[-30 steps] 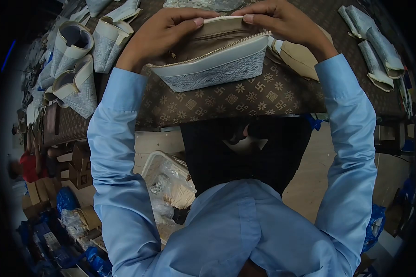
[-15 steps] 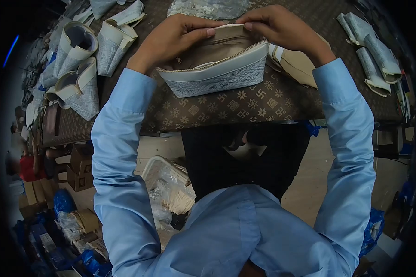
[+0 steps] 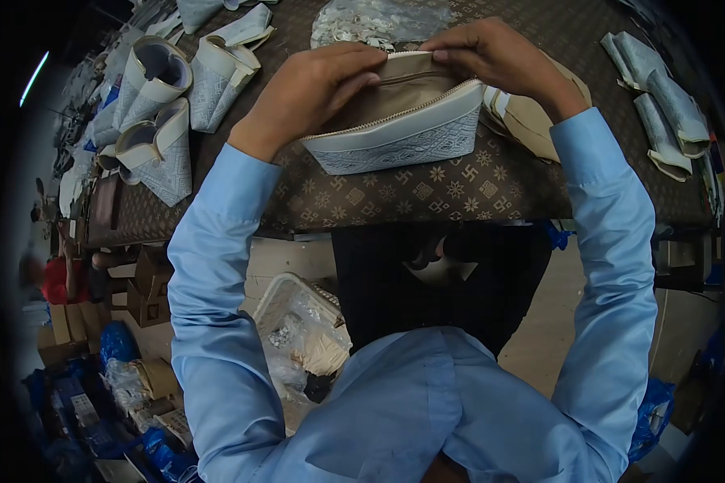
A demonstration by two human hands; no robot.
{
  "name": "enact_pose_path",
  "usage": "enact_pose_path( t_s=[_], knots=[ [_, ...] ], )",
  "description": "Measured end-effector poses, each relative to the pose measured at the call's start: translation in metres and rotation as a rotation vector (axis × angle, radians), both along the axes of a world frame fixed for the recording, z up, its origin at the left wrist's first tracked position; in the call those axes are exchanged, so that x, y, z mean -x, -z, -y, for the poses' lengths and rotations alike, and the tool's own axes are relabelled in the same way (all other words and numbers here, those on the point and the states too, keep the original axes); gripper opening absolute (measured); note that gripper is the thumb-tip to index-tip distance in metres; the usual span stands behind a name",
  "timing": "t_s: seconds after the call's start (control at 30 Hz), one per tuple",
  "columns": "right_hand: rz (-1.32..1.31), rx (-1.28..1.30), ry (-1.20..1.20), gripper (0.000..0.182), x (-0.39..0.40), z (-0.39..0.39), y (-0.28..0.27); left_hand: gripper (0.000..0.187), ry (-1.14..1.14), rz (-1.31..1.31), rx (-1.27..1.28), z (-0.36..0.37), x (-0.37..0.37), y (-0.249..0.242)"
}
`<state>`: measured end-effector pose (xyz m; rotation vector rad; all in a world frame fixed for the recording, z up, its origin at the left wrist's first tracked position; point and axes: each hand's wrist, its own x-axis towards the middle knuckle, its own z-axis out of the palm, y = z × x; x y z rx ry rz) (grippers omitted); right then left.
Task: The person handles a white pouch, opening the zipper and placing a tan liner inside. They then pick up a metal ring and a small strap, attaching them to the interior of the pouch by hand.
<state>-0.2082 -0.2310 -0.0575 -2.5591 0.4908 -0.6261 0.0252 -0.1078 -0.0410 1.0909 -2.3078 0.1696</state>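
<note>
A white patterned pouch [image 3: 403, 138] with a zipper edge and beige lining is held open above the front part of the brown patterned table [image 3: 362, 197]. My left hand [image 3: 318, 90] pinches the far rim of the pouch near its middle, fingers closed on it. To its right, my right hand [image 3: 499, 60] grips the same rim with thumb and fingers. The lining faces up between the hands and the near zipper edge. Beside the pouch on the right, a beige piece [image 3: 528, 121] lies partly under my right forearm.
Several rolled patterned pieces [image 3: 155, 76] stand at the left. More rolled pieces [image 3: 660, 97] lie at the right. A clear plastic bag [image 3: 370, 20] is at the back. Below the table are a white basket [image 3: 278, 290] and a person in red [image 3: 56, 282] far left.
The whole view has shifted, so table, pouch and hands appear slightly further right. My left hand's fingers have come further over the far rim, and both hands still hold the pouch.
</note>
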Motion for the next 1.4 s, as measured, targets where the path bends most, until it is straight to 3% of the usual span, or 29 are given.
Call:
enact_pose_path(
  t_s=[0.1,0.17,0.3,0.57,0.7,0.77,0.8,0.87,0.97,1.27,1.4],
  knots=[
    [-0.005,0.017,-0.011,0.023,0.001,0.002,0.0,0.025,-0.004,0.006,-0.052,0.002,-0.007,0.003],
    [-0.005,0.029,-0.019,0.022,0.0,0.003,0.0,0.027,-0.157,-0.069,-0.341,0.0,-0.011,0.001],
    [0.003,0.004,-0.023,0.022,0.0,0.002,0.0,0.03,-0.134,-0.07,-0.322,0.001,-0.012,0.002],
    [0.006,0.018,-0.032,0.022,-0.001,0.005,0.001,0.027,-0.025,-0.471,-0.643,0.007,-0.018,0.004],
    [-0.019,0.048,-0.031,0.022,-0.004,0.003,-0.003,0.025,-0.207,-0.162,-0.504,0.011,-0.005,-0.012],
    [-0.025,0.059,-0.035,0.022,-0.004,0.0,-0.005,0.023,-0.274,0.24,-0.238,0.014,0.008,-0.014],
    [-0.048,0.051,-0.029,0.023,-0.004,-0.001,-0.007,0.023,-0.274,0.239,-0.235,0.017,0.011,-0.011],
    [-0.069,0.043,-0.021,0.023,-0.003,-0.003,-0.008,0.022,-0.098,-0.105,-0.293,0.024,0.013,0.0],
    [-0.052,0.072,-0.026,0.023,-0.003,-0.006,-0.011,0.023,-0.128,-0.227,-0.482,0.021,0.012,-0.004],
    [-0.118,0.311,0.015,0.016,-0.023,-0.02,-0.023,0.022,-0.108,-0.227,-0.481,0.02,0.012,-0.007],
    [-0.025,0.126,-0.092,0.017,-0.017,-0.015,-0.021,0.027,-0.002,-0.11,-0.537,0.015,0.003,-0.019]
  ],
)
